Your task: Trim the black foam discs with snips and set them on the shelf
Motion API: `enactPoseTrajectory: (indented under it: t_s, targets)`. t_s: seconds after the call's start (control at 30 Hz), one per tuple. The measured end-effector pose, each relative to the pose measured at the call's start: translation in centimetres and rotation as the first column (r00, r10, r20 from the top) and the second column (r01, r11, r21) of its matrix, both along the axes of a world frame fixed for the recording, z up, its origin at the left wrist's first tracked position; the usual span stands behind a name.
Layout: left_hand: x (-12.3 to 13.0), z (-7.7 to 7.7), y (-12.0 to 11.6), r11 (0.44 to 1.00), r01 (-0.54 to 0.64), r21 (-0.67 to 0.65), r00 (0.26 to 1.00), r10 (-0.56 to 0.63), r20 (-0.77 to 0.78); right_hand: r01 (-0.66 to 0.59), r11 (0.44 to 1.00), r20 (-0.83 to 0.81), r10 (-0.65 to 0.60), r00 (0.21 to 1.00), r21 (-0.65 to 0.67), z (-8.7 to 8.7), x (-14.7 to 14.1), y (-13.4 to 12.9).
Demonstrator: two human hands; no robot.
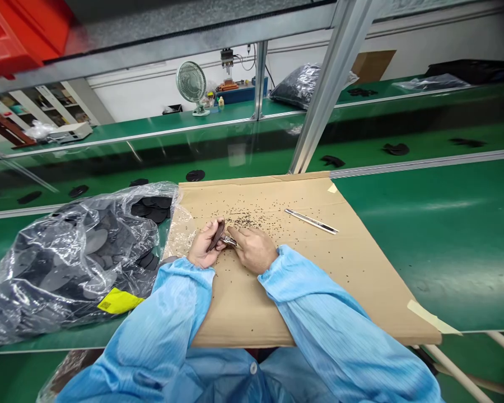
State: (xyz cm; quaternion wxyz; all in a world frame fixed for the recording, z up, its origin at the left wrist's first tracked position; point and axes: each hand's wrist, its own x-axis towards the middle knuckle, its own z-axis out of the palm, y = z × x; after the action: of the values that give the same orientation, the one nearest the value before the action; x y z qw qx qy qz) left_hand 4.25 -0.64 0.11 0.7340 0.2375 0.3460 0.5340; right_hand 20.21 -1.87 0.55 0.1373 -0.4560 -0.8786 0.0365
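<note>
My left hand (204, 246) is closed on a dark oval disc (217, 235), which it holds up on edge above the cardboard sheet (319, 291). From the right, my right hand (255, 250) grips small metal nippers (229, 240), their jaws at the disc's edge. The nippers' handles are mostly hidden under my fingers. Tiny dark bits (247, 220) lie scattered over the cardboard just beyond both hands. A slim utility knife (311, 221) rests on the sheet to the right of them.
A clear plastic bag (67, 268) of black discs, with a yellow label (120, 301), lies at left. Behind the cardboard runs a green surface (252, 157) with black pieces on it. A metal post (323, 89) rises there. A small fan (191, 81) stands farther back.
</note>
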Motion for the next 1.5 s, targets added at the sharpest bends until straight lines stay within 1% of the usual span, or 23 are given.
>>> enactPoseTrajectory:
  t_s: [0.27,0.33,0.4,0.47,0.53,0.6,0.67,0.77,0.8,0.87,0.97,1.07,1.1,1.13,1.17,1.23,1.27,1.3,1.33,1.37,1.43,1.5]
  targets:
    - [0.4,-0.2,-0.1,0.999,-0.043,-0.015,0.999,0.043,-0.018,0.008,1.0,0.013,-0.008,1.0,-0.016,-0.1,-0.2,-0.2]
    - [0.5,0.0,-0.1,0.998,-0.051,-0.019,0.998,0.051,-0.03,0.019,1.0,-0.015,-0.019,1.0,0.005,-0.4,0.0,-0.1]
    - [0.3,0.6,0.0,0.998,-0.067,-0.009,0.997,0.067,-0.033,0.047,0.997,-0.075,-0.043,0.996,0.06,-0.9,0.5,0.2]
    - [-0.6,1.3,0.1,0.991,-0.132,0.017,0.991,0.133,-0.007,0.114,0.985,-0.157,-0.093,0.983,0.128,-1.1,1.2,0.6]
    - [-2.0,2.0,0.3,0.97,-0.24,0.044,0.97,0.237,0.058,0.186,0.968,-0.234,-0.144,0.961,0.169,-1.0,1.7,1.0]
    - [-3.6,2.5,0.5,0.937,-0.346,0.046,0.93,0.336,0.148,0.195,0.966,-0.285,-0.141,0.948,0.17,-0.5,1.6,1.3]
    - [-5.0,2.8,0.5,0.907,-0.421,0.034,0.883,0.401,0.244,0.132,0.985,-0.316,-0.091,0.944,0.11,0.3,0.7,1.1]
    - [-6.5,3.1,0.5,0.873,-0.487,0.01,0.825,0.457,0.332,0.011,0.998,-0.339,-0.031,0.94,-0.062,1.4,-2.2,0.5]
    - [-6.9,3.2,0.4,0.863,-0.504,0.001,0.81,0.473,0.347,-0.009,0.993,-0.342,-0.033,0.939,-0.12,1.7,-3.3,0.2]
    - [-7.5,3.5,0.4,0.847,-0.531,-0.022,0.775,0.496,0.392,-0.008,0.977,-0.349,-0.067,0.935,-0.211,2.0,-5.4,-0.1]
    - [-8.2,3.7,0.4,0.853,-0.518,-0.059,0.729,0.476,0.492,0.023,0.96,-0.361,-0.128,0.924,-0.281,2.0,-7.4,-0.2]
    - [-8.1,3.4,0.6,0.876,-0.478,-0.065,0.723,0.434,0.538,-0.003,0.941,-0.394,-0.139,0.909,-0.337,1.3,-8.4,0.3]
    - [-7.8,3.2,0.6,0.88,-0.47,-0.068,0.734,0.432,0.523,-0.003,0.93,-0.433,-0.168,0.885,-0.367,1.1,-8.6,0.7]
    - [-7.3,3.0,0.7,0.882,-0.465,-0.08,0.753,0.441,0.488,0.012,0.915,-0.487,-0.225,0.844,-0.402,0.9,-8.7,1.3]
    - [-6.7,2.7,0.7,0.882,-0.463,-0.091,0.777,0.453,0.437,0.035,0.894,-0.548,-0.304,0.78,-0.447,0.7,-8.8,2.0]
    - [-5.2,2.0,0.9,0.869,-0.484,-0.105,0.82,0.492,0.294,0.076,0.833,-0.66,-0.486,0.573,-0.547,0.7,-8.6,3.8]
    - [-4.4,1.7,1.1,0.862,-0.501,-0.076,0.828,0.503,0.248,0.078,0.803,-0.692,-0.555,0.462,-0.591,0.9,-8.5,4.9]
    - [-3.8,1.3,1.2,0.858,-0.509,-0.065,0.832,0.51,0.217,0.073,0.784,-0.717,-0.597,0.36,-0.616,1.2,-8.3,5.9]
    - [-3.2,0.9,1.3,0.853,-0.517,-0.076,0.832,0.521,0.19,0.065,0.783,-0.732,-0.605,0.313,-0.619,1.6,-8.1,6.8]
    - [-2.8,0.6,1.5,0.848,-0.522,-0.097,0.831,0.531,0.168,0.068,0.791,-0.747,-0.6,0.287,-0.608,2.1,-7.9,7.6]
    - [-2.3,0.0,1.7,0.836,-0.527,-0.155,0.829,0.545,0.121,0.097,0.817,-0.775,-0.571,0.271,-0.568,3.2,-7.9,8.6]
    - [-2.2,-0.5,2.0,0.827,-0.528,-0.192,0.832,0.549,0.077,0.182,0.863,-0.818,-0.505,0.276,-0.471,4.4,-8.7,8.6]
